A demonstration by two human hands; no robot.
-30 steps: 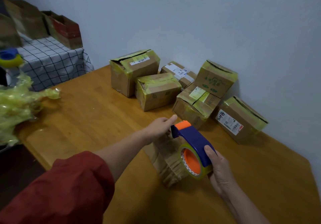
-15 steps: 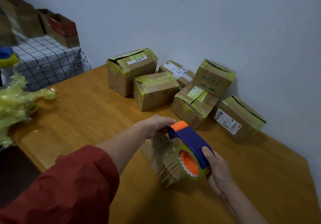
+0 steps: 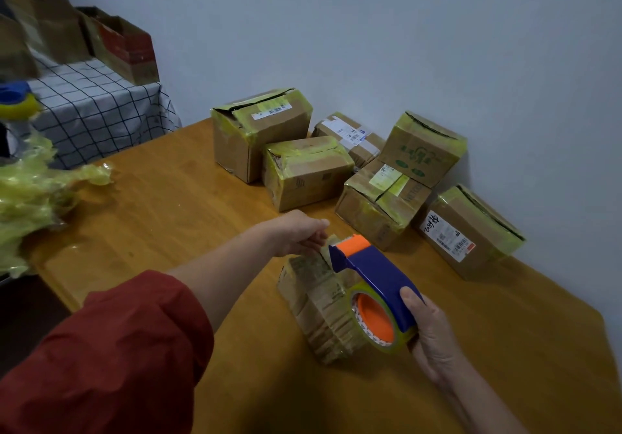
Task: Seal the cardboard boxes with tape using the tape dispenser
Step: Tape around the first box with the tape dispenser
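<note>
1. Now the left hand [image 3: 299, 233] reaches from the lower left to the middle of the frame, its forearm bare below a red sleeve [image 3: 101, 359].
2. Its fingers bend down onto the far end of the small box [image 3: 316, 302], just beside the orange tip of the dispenser [image 3: 370, 272]. A bit of tape shows there, but I cannot tell if the fingers pinch it or only press.
3. The right hand [image 3: 434, 329] comes from the lower right and grips the dispenser at its roll end. The thumb lies on the blue cover and the fingers wrap behind the roll [image 3: 375, 319].
4. The dispenser lies along the top of the small box, orange tip at the far end, roll at the near end.
5. The small box stands on the table [image 3: 168, 204], near the middle of the frame. It is closed and wrapped in much tape, so its content is hidden.
6. Six more boxes stand by the wall, right of centre: a big one [image 3: 259, 134], a low one [image 3: 306, 171], a labelled one [image 3: 350, 134] behind, a green-printed one [image 3: 424, 147] leaning on another [image 3: 380, 201], and the last [image 3: 468, 231] at the right. All are closed with yellow-green tape.
7. At the left edge lies a heap of crumpled tape [image 3: 30, 194].
8. In the upper left a checked cloth [image 3: 94, 110] carries an open carton [image 3: 124, 46]; its inside is not visible.
</note>
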